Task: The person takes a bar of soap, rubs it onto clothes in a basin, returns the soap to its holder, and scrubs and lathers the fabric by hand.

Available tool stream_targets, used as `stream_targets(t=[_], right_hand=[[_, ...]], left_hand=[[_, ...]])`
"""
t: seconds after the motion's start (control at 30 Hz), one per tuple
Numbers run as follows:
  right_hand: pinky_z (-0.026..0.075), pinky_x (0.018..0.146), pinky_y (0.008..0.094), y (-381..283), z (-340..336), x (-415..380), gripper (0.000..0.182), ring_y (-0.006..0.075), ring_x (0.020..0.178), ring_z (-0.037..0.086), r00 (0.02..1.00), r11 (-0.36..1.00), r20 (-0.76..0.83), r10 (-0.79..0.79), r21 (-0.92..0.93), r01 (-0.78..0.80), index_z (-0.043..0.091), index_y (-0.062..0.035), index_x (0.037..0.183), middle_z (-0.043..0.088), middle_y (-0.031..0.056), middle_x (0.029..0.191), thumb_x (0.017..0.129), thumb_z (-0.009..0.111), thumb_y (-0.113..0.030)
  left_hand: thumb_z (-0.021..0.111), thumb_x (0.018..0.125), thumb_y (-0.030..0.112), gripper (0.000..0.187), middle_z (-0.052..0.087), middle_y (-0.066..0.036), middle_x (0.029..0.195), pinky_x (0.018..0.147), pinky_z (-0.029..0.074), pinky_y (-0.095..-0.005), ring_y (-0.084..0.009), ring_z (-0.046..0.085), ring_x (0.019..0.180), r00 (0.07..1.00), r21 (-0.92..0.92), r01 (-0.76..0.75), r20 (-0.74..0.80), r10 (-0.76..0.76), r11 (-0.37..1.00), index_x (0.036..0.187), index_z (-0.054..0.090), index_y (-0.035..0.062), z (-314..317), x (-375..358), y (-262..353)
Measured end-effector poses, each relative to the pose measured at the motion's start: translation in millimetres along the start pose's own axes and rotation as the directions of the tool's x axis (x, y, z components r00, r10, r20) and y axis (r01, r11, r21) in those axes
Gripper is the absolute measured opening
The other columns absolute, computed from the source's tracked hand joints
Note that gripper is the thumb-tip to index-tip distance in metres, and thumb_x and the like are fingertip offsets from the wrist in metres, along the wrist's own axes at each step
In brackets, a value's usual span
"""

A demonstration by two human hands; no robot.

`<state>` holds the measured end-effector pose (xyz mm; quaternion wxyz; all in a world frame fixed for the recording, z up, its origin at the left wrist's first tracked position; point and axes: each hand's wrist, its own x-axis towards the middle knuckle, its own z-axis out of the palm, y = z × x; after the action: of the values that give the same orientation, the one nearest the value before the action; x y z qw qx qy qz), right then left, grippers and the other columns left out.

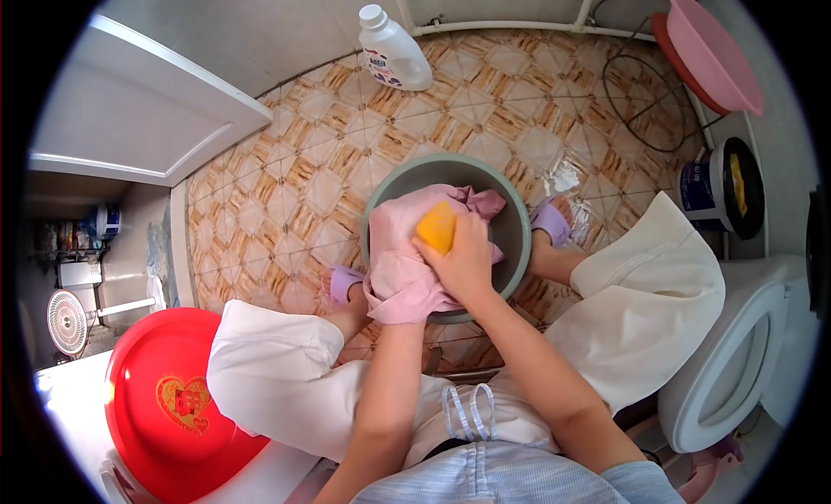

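Between my feet stands a grey-green basin [517, 270] with a pink cloth garment [407, 222] bunched inside. My right hand [465, 260] is closed round a yellow bar of soap [437, 228], holding it against the top of the cloth. My left forearm [391, 378] reaches into the basin from below, and the pink cloth is draped over the wrist. Cloth covers my left hand completely, so its fingers do not show.
A white detergent bottle [395, 52] stands on the tiled floor by the far wall. At left are a red basin [138, 391] and a white door [130, 106]. A toilet [723, 365], a dark bucket [705, 190] and a pink basin [714, 49] line the right side.
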<state>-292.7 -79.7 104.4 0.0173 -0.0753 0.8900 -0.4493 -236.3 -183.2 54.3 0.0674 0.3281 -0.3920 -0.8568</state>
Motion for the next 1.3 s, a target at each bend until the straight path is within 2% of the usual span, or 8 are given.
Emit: stream_targets(t=[0.23, 0.4, 0.63, 0.77, 0.93, 1.0, 1.13, 1.3], right_hand=[[0.036, 0.097, 0.0448, -14.9, 9.2, -42.8, 0.064, 0.0396, 0.111, 0.048, 0.923, 0.928, 0.095, -0.372, 0.064, 0.367, 0.043, 0.0024, 0.116, 0.050, 0.0216, 0.121, 0.072, 0.073, -0.034], [0.025, 0.107, 0.0486, -1.0, 8.4, 7.8, 0.072, 0.0359, 0.125, 0.040, 0.988, 0.984, 0.132, 0.082, 0.149, -0.101, 0.043, 0.0007, 0.123, 0.045, 0.0212, 0.132, 0.073, 0.069, -0.046], [0.038, 0.095, 0.0460, -6.1, 17.9, 6.5, 0.072, 0.0360, 0.113, 0.051, 0.935, 0.937, 0.065, -0.349, 0.013, 0.349, 0.045, -0.0016, 0.123, 0.055, 0.0231, 0.117, 0.074, 0.066, -0.050], [0.045, 0.083, 0.0463, 19.4, -1.0, 49.0, 0.062, 0.0399, 0.098, 0.059, 0.871, 0.880, 0.150, 0.467, 0.020, -0.475, 0.047, -0.0006, 0.110, 0.063, 0.0237, 0.102, 0.074, 0.067, -0.047], [0.046, 0.081, 0.0435, 98.3, -5.1, 30.2, 0.055, 0.0364, 0.090, 0.062, 0.780, 0.794, -0.149, 0.608, 0.096, -0.600, 0.045, 0.0003, 0.111, 0.064, 0.0198, 0.095, 0.079, 0.065, -0.040], [0.048, 0.078, 0.0383, 106.6, -6.0, 8.6, 0.051, 0.0278, 0.084, 0.062, 0.601, 0.399, 0.178, 0.779, 0.599, -0.695, 0.045, 0.0001, 0.110, 0.061, 0.0129, 0.091, 0.082, 0.062, -0.038], [0.049, 0.074, 0.0389, 99.6, 23.2, -25.2, 0.043, 0.0217, 0.085, 0.057, 0.532, 0.337, 0.124, 0.838, 0.649, -0.682, 0.045, -0.0044, 0.110, 0.054, 0.0090, 0.095, 0.084, 0.060, -0.036], [0.045, 0.085, 0.0526, 75.4, 12.7, -42.0, 0.045, 0.0272, 0.100, 0.056, 0.436, -0.379, 0.763, 0.477, 0.626, -0.681, 0.044, -0.0145, 0.121, 0.048, 0.0073, 0.122, 0.086, 0.058, -0.038]], left_hand=[[0.049, 0.091, 0.037, 0.060, 0.033, -0.012, 0.145, 0.109, 0.027, -0.0339, -0.0218, 0.032, 0.132, 1.000, 0.037, -0.006, 0.001, 0.006, 0.999, 0.142, 0.028, 0.0137, -3.2, -6.4, -0.7], [0.048, 0.092, 0.036, 0.057, 0.034, -0.011, 0.143, 0.108, 0.029, -0.0343, -0.0217, 0.034, 0.131, 1.000, 0.042, 0.009, 0.008, -0.010, 0.999, 0.141, 0.030, 0.0133, -5.3, -5.7, -1.9], [0.046, 0.093, 0.035, 0.054, 0.036, -0.011, 0.142, 0.107, 0.031, -0.0348, -0.0215, 0.036, 0.129, 0.999, 0.044, 0.031, 0.008, -0.032, 0.999, 0.140, 0.031, 0.0127, -6.7, -9.0, 0.9], [0.045, 0.093, 0.035, 0.052, 0.037, -0.011, 0.141, 0.106, 0.032, -0.0350, -0.0214, 0.037, 0.128, 1.000, 0.063, 0.029, -0.007, -0.029, 0.998, 0.139, 0.032, 0.0124, -7.5, -15.9, -1.0], [0.044, 0.094, 0.034, 0.050, 0.038, -0.011, 0.140, 0.105, 0.033, -0.0354, -0.0212, 0.038, 0.127, 0.999, -0.020, 0.049, -0.002, -0.049, 0.999, 0.138, 0.033, 0.0119, -3.8, -7.4, 10.4], [0.043, 0.094, 0.034, 0.050, 0.039, -0.011, 0.139, 0.105, 0.034, -0.0355, -0.0212, 0.039, 0.127, 0.998, -0.040, 0.055, 0.005, -0.055, 0.998, 0.138, 0.034, 0.0118, -1.7, -3.4, 13.6], [0.042, 0.095, 0.034, 0.048, 0.040, -0.010, 0.138, 0.104, 0.035, -0.0358, -0.0211, 0.040, 0.126, 0.998, -0.058, 0.061, 0.016, -0.060, 0.996, 0.137, 0.035, 0.0114, -2.0, 1.4, 15.0], [0.041, 0.096, 0.033, 0.046, 0.041, -0.010, 0.137, 0.103, 0.037, -0.0362, -0.0209, 0.041, 0.124, 0.998, -0.084, 0.063, 0.031, -0.061, 0.994, 0.136, 0.036, 0.0110, -5.2, 1.5, 16.1]])
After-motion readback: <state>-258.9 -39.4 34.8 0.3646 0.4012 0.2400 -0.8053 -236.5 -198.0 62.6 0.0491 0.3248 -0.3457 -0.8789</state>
